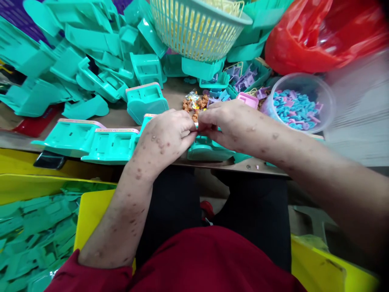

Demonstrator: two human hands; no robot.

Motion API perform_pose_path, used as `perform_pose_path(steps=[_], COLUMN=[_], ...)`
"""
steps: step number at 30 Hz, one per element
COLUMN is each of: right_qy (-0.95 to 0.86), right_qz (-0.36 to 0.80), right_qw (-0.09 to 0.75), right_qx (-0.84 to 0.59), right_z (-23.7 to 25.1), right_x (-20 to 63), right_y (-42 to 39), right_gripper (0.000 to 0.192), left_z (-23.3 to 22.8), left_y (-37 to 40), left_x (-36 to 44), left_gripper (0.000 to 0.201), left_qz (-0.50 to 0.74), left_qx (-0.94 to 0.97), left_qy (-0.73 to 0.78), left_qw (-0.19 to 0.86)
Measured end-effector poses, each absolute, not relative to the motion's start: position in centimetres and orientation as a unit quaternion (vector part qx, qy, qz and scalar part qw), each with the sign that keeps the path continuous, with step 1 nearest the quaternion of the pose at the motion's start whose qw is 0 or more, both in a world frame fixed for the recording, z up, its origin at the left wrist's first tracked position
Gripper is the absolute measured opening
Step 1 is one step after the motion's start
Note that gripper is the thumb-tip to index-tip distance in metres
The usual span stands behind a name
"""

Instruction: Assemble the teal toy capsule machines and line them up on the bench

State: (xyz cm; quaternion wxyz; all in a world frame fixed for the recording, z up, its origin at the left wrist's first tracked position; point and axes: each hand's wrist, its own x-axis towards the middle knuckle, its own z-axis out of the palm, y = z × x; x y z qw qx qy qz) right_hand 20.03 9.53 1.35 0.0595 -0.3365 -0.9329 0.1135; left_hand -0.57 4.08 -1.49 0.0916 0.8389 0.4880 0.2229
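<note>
My left hand (170, 140) and my right hand (225, 121) meet at the table's front edge, fingertips nearly touching. Below them sits a turquoise plastic part (209, 151), its top edge mostly covered by my fingers. Both hands are closed in a pinch; what lies between the fingertips is hidden. To the left stand similar turquoise parts (114, 145) with a pink printed strip along the top. Another such turquoise part (146, 102) stands a little farther back. Just beyond my fingertips lie small brown figures (189, 103).
Turquoise pieces (91, 44) are heaped at the back left. A pale green basket (197, 30) holds yellowish parts. At right are a clear tub (330, 101) of small blue and pink pieces and a red plastic bag (319, 38). Yellow bins (94, 211) flank my legs.
</note>
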Motion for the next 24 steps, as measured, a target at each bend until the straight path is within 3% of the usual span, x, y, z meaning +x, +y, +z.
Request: perform_pose_path(steps=[24], right_qy=[-0.933], right_qz=[0.141], right_qw=[0.068], right_qx=[-0.323], right_z=[0.78], right_x=[20.15], right_y=[9.96], right_gripper=[0.015], left_z=[-1.19], left_y=[4.97], left_x=[-1.48], left_gripper=[0.021], left_qz=[0.230], left_qx=[0.860], left_qy=[0.437], left_qw=[0.131])
